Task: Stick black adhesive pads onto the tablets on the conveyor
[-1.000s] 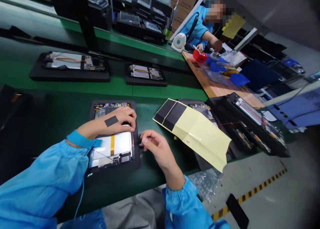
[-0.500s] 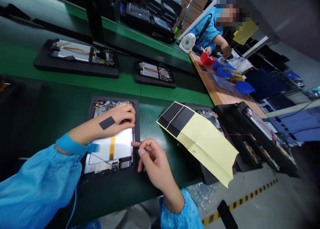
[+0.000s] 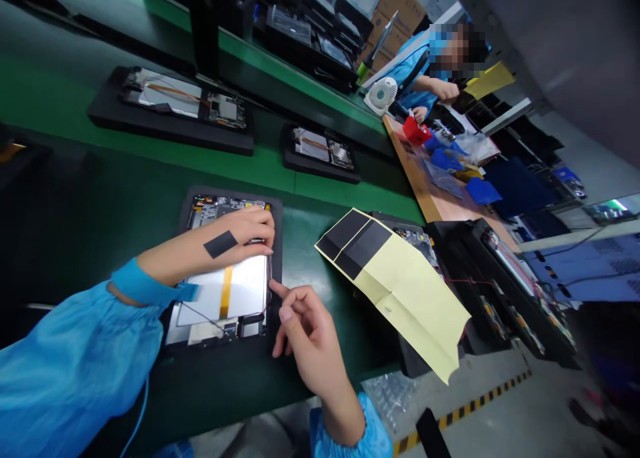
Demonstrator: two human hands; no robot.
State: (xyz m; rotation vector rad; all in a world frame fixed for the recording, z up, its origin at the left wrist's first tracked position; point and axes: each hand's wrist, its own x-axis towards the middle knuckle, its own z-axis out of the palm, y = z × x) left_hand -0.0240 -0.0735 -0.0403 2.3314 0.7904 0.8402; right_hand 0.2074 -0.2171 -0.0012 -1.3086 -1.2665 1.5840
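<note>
An opened tablet [image 3: 245,281] lies in a black foam tray [image 3: 277,211], showing a white battery, a strip of yellow tape [image 3: 227,291] and a circuit board at its far end. My left hand [image 3: 245,235] rests across it, with curled fingers and thumb drawn together at the right edge; whatever is between them is hidden. On the back of that hand sits a black adhesive patch [image 3: 220,244]. My right hand [image 3: 313,331] has its index finger stretched to the tablet's right edge, near a thin dark wire, the other fingers loosely bent and holding nothing.
To the right, a yellow backing sheet [image 3: 410,291] with black patches overlies another foam tray. Two more opened tablets [image 3: 173,101] [image 3: 323,148] sit in trays at the back. Stacked trays [image 3: 500,291] stand far right. A co-worker [image 3: 415,78] is behind a small fan [image 3: 383,95].
The view has shifted slightly. My right index fingertip has slid a little along the tablet's right edge toward the far end. My left hand stays nearly where it was.
</note>
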